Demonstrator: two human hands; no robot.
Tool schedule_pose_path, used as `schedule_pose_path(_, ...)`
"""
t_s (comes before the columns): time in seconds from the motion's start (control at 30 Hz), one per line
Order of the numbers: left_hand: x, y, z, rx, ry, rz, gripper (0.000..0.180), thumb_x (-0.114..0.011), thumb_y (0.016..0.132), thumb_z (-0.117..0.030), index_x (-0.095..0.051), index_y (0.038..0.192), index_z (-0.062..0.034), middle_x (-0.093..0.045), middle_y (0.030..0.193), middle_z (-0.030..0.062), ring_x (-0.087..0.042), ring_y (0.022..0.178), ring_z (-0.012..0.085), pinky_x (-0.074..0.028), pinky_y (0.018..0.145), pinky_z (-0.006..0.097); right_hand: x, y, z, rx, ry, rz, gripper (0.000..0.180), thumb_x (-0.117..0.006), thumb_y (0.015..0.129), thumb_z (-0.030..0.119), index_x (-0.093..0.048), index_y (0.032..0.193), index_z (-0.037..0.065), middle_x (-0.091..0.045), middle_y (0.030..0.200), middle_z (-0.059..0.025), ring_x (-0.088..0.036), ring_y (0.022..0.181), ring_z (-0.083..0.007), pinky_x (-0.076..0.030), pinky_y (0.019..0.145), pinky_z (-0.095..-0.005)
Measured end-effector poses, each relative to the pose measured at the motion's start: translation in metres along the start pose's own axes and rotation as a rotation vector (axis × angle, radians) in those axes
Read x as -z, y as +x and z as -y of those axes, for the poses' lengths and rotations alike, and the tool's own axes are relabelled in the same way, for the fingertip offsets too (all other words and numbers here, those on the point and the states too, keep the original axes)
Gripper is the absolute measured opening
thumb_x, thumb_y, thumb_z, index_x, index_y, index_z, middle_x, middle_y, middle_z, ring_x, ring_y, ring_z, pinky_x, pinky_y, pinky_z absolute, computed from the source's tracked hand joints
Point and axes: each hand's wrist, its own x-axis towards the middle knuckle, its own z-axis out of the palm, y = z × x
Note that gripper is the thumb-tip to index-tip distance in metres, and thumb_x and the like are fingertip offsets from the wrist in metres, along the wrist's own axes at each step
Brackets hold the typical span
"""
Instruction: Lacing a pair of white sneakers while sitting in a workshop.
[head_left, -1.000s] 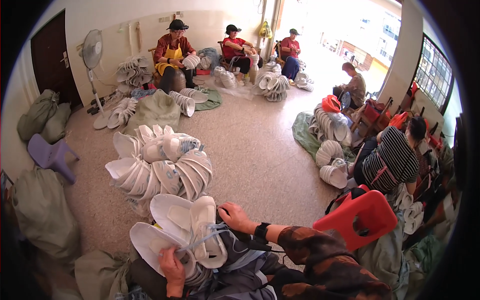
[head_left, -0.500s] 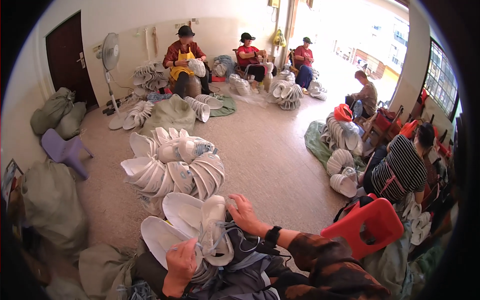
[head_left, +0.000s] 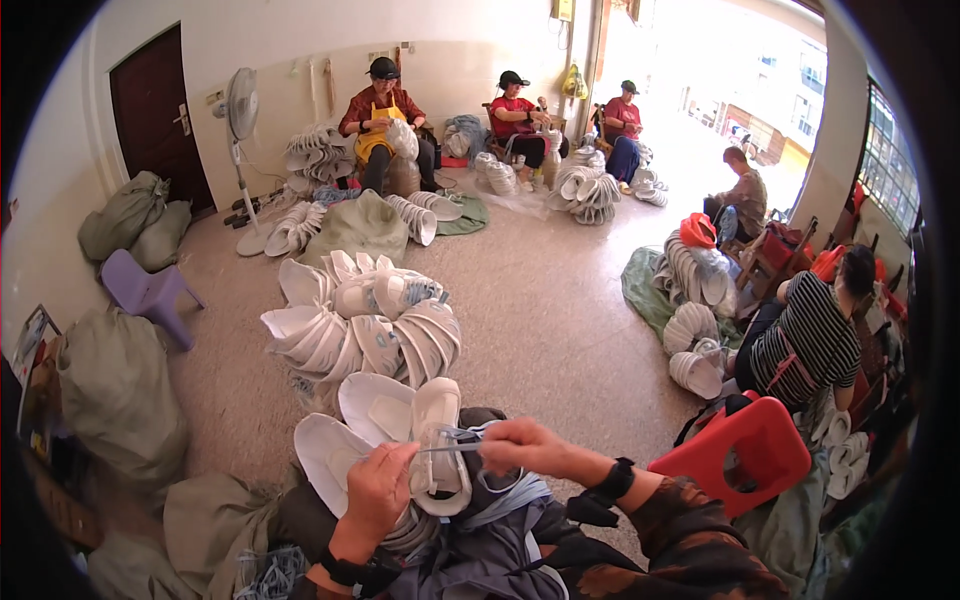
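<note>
On the person's lap, at the lower middle of the view, lies a fanned bundle of white shoe soles (head_left: 385, 440), and both hands work over it. The left hand (head_left: 378, 490) is curled shut on one end of a thin pale strap (head_left: 450, 448), while the right hand (head_left: 525, 447) pinches the other end — the strap runs taut between them across the top sole, which looks like a way of cinching the stack so it holds together. Just beyond the knees a larger heap of soles (head_left: 360, 320) sits on the floor, within easy reach. Grey-green sacks (head_left: 120, 390) stand stuffed at the left, their contents hidden; 1 more slumps open at the lower left with bluish cord (head_left: 265, 570) spilling from it. A red plastic chair (head_left: 745, 450) stands just to the right, a lilac stool (head_left: 145, 290) well off to the left. Other people sit along the far wall — each among similar bundles.
</note>
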Motion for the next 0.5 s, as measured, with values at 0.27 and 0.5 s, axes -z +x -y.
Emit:
schedule_pose_path(0.27,-0.039,-0.027,0.042,0.408,-0.176,-0.042,0.008,-0.063,0.092,0.0,-0.069,0.097,-0.0009,-0.065,0.079,0.0136,-0.064,0.07,0.0266,-0.05,0.064,0.035,0.06,-0.038,-0.007,0.248,0.534,-0.352,0.021,-0.052,0.102,0.017,-0.06,0.088,0.002,-0.068,0.081,-0.0116,-0.067,0.079,-0.0244,-0.052,0.081,-0.0377)
schedule_pose_path(0.5,-0.042,-0.026,0.069,0.562,-0.161,0.03,0.01,-0.062,0.093,-0.001,-0.07,0.1,0.0003,-0.067,0.081,0.0125,-0.065,0.071,0.0202,-0.05,0.065,0.031,0.12,-0.059,-0.014,0.405,0.888,-0.44,0.018,-0.048,0.104,0.021,-0.052,0.092,0.008,-0.045,0.071,-0.0017,-0.053,0.081,-0.0219,-0.044,0.095,-0.0453)
